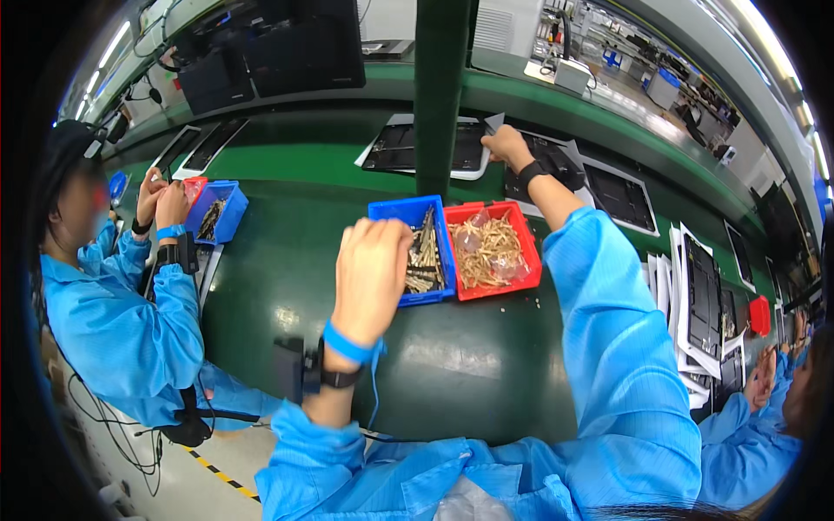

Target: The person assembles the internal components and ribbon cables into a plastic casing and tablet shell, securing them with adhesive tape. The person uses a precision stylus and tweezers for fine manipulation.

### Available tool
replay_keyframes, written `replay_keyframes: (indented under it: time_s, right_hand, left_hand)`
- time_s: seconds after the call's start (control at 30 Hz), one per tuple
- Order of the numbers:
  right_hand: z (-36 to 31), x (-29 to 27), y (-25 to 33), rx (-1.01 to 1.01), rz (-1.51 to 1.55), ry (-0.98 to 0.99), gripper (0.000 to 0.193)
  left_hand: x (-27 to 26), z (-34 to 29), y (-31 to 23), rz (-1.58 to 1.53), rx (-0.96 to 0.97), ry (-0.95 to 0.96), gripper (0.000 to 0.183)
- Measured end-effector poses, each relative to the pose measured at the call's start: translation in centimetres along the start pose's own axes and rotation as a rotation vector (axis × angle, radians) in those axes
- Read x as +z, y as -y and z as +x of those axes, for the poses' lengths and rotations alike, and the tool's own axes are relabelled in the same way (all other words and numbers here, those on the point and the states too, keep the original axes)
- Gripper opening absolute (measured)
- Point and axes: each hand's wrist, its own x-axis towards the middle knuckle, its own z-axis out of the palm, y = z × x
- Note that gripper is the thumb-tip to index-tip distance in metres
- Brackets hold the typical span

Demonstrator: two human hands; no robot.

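Presumably for short reach, the blue parts bin (407, 210) sat just beside the curled left hand (369, 276), fingertips hidden, grip untellable, while the right hand (509, 148), pinch unclear, met the black panel (391, 149) leftward.

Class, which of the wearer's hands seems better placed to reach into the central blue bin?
Probably the left hand: it appears right by the blue bin, while the right hand is farther off, near a black panel.
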Motion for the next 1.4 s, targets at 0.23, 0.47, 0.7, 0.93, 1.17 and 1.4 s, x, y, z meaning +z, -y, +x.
replay_keyframes:
  time_s: [0.23,0.47,0.7,0.93,1.17,1.4]
  right_hand:
    - [-2.2,4.0,3.5,0.054,-0.165,0.14,0.031]
    - [-2.5,4.6,6.2,0.124,-0.364,0.108,0.035]
    - [-2.6,6.1,6.2,0.17,0.023,0.078,0.058]
    - [1.2,0.1,-1.7,0.042,0.187,-0.37,0.056]
    - [-3.7,-9.5,-10.7,0.153,0.529,-0.625,0.028]
    - [-24.6,-11.6,-14.8,0.098,1.201,-0.66,0.017]
  left_hand:
    - [7.8,0.8,3.4,0.477,0.016,0.159,0.008]
    - [9.2,0.6,4.7,0.214,-0.148,-0.003,0.009]
    - [6.5,-0.3,4.8,-0.001,-0.33,-0.062,0.012]
    - [5.6,1.4,3.5,-0.104,-0.288,-0.104,0.017]
    - [6.6,1.9,1.5,-0.168,-0.244,-0.115,0.018]
    - [7.9,1.2,2.5,-0.251,-0.24,-0.038,0.02]
